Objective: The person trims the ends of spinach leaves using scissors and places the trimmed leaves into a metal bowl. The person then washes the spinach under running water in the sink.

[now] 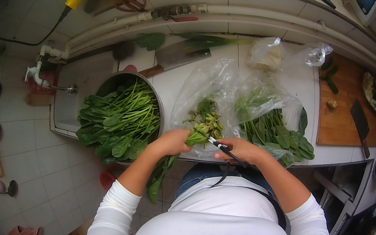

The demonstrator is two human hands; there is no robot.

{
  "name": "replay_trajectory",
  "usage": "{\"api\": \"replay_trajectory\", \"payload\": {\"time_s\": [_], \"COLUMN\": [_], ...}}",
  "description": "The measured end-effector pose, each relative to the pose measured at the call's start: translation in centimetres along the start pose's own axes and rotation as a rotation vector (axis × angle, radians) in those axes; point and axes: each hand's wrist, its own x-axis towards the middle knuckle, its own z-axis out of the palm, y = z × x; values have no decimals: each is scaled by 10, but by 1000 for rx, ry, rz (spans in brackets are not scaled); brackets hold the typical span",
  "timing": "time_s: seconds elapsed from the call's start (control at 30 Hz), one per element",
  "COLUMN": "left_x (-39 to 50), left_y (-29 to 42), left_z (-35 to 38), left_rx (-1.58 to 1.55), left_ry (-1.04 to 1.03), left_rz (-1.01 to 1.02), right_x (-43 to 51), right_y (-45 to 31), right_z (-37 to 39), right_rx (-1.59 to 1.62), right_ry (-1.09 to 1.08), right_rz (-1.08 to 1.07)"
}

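My left hand [175,141] grips a bunch of spinach [159,180], its leaves hanging down over the counter's front edge and its stem ends pointing right. In my right hand [238,150] is a knife [219,144] with a black-and-white handle; its thin blade lies against the stems. Beyond the hands, cut root ends [211,121] lie on a clear plastic bag [196,89]. A large metal pot [162,113] heaped with leafy spinach [117,117] stands to the left, partly over the sink. More spinach [278,132] sticks out of another plastic bag [270,94] on the right.
A cleaver [183,57] lies behind the pot. At the right, a wooden cutting board [340,120] holds a second cleaver [360,118], green peppers or cucumbers [331,83] and a plate of cut food [372,92]. The white sink [85,74] and its faucet [40,74] are at the left.
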Motion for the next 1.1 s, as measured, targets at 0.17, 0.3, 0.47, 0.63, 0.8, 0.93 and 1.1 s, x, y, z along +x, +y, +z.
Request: {"api": "replay_trajectory", "payload": {"time_s": [0.17, 0.3, 0.47, 0.63, 0.8, 0.93, 1.1], "left_x": [-1, -1, -7, -44, -78, -97, -134], "left_y": [4, 4, 11, 20, 21, 21, 21], "left_z": [9, 12, 7, -2, -10, -9, -17], "left_rx": [90, 66, 89, -240, -508, -533, -586], "left_ry": [30, 50, 88, 232, 379, 502, 618], "left_rz": [-70, -115, -152, 29, 60, 149, 71], "right_x": [-1, -6, -14, -24, -34, -40, -42], "right_y": [2, 6, 10, 11, 13, 13, 15], "right_z": [-2, -4, -4, -13, -6, -3, -5], "right_rx": [-43, -40, 42, 162, 231, 112, 48], "right_ry": [33, 48, 86, 108, 79, 125, 148], "right_rz": [-64, -43, -42, -28, -174, -294, -281]}}
